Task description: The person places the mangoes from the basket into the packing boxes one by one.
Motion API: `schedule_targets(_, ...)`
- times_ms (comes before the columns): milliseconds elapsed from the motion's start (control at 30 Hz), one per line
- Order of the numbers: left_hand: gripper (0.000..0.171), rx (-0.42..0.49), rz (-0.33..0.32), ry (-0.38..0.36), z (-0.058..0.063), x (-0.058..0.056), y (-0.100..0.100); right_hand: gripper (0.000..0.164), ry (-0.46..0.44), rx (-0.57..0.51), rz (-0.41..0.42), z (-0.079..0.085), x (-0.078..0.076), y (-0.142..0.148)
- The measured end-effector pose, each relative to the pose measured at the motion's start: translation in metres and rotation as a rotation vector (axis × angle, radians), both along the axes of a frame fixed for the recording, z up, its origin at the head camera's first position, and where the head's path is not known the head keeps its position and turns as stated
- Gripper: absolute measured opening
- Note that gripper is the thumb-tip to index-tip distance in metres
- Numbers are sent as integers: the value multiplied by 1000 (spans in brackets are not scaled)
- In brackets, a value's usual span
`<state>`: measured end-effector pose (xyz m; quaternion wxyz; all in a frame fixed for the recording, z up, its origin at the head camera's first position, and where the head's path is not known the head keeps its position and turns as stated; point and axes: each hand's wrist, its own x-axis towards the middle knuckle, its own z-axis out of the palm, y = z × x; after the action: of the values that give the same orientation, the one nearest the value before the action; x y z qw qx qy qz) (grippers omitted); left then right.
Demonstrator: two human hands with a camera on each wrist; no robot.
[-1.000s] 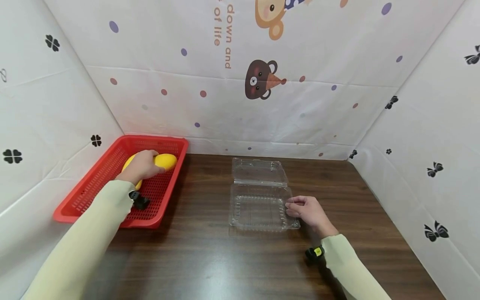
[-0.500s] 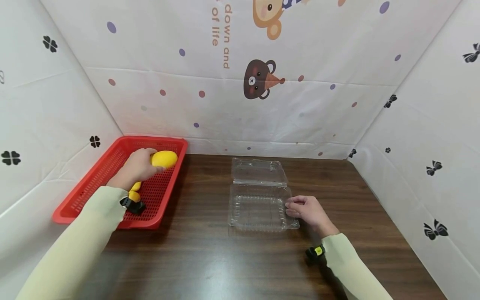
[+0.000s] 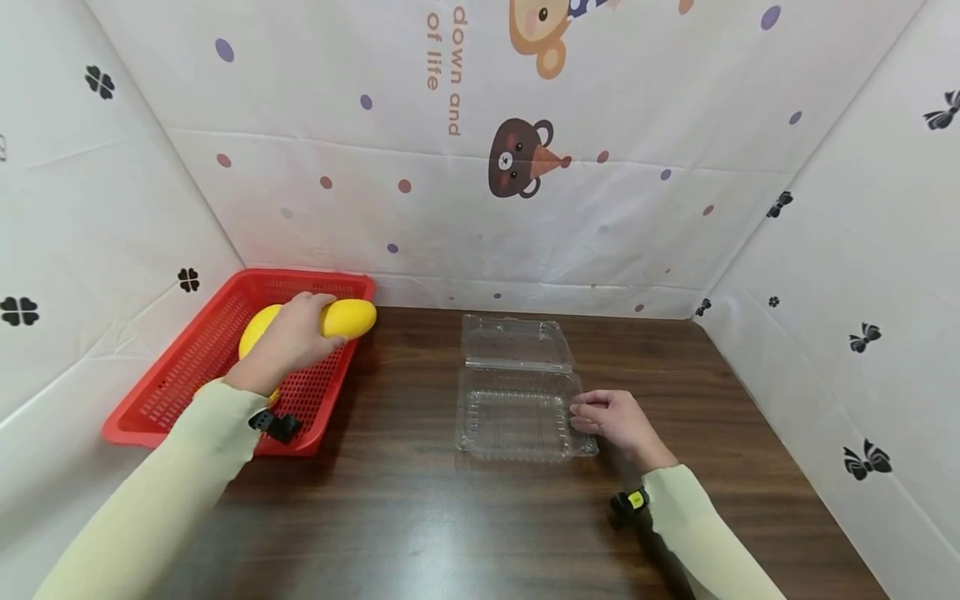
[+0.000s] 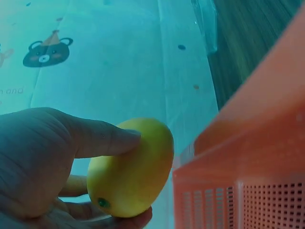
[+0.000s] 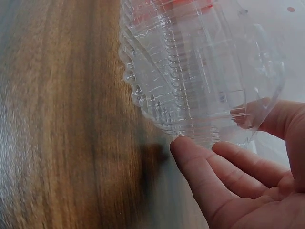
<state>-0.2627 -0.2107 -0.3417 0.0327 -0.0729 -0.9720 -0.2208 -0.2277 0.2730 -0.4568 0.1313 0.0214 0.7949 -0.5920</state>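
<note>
In the head view my left hand (image 3: 291, 337) is over the right side of the red basket (image 3: 318, 437). It grips a smooth yellow mango (image 3: 351, 318), which overlaps the basket's far right rim. The left wrist view shows the thumb lying across this mango (image 4: 138, 171), fingers beneath it and a green stem spot at one end. My right hand (image 3: 617, 423) pinches the right edge of a clear plastic clamshell box (image 3: 517, 421), whose lid (image 3: 517, 343) lies folded back. In the right wrist view the thumb shows through the box wall (image 5: 190, 86) and the fingertips are under its edge.
More yellow fruit (image 3: 258, 329) lies in the basket, partly hidden by my left arm. The dark wooden table (image 3: 420, 517) runs between basket and box. Printed white sheets (image 3: 420, 217) enclose the table at the back and both sides.
My left hand has lifted the mango and carried it right, from inside the basket to its right rim. Fruit behind the arm shows more. My right hand and the box stay put.
</note>
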Motion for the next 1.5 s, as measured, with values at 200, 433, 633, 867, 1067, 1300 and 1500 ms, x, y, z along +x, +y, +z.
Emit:
schedule_targets(200, 77, 34, -45, -2, -3, 2, 14, 39, 23, 17, 3, -3, -1, 1)
schedule_targets(433, 77, 77, -109, 10, -5, 7, 33, 36, 28, 31, -1, -5, -3, 0)
schedule_targets(633, 72, 114, -168, 48, -10, 11, 48, 38, 17, 50, 1, -5, -2, 1)
schedule_targets(867, 68, 136, -205, 54, -16, 16, 67, 41, 17, 38, 29, 4, 2, 0)
schedule_targets(1067, 66, 159, -254, 80, -26, 22, 84, 40, 6, 16, 5, -1, 1, 0)
schedule_targets(1300, 65, 200, -306, 36, -38, 26, 106, 39, 14, 49, -2, -2, 2, 1)
schedule_targets(1500, 65, 215, -327, -7, -49, 30, 122, 37, 2, 7, -17, -5, 0, -1)
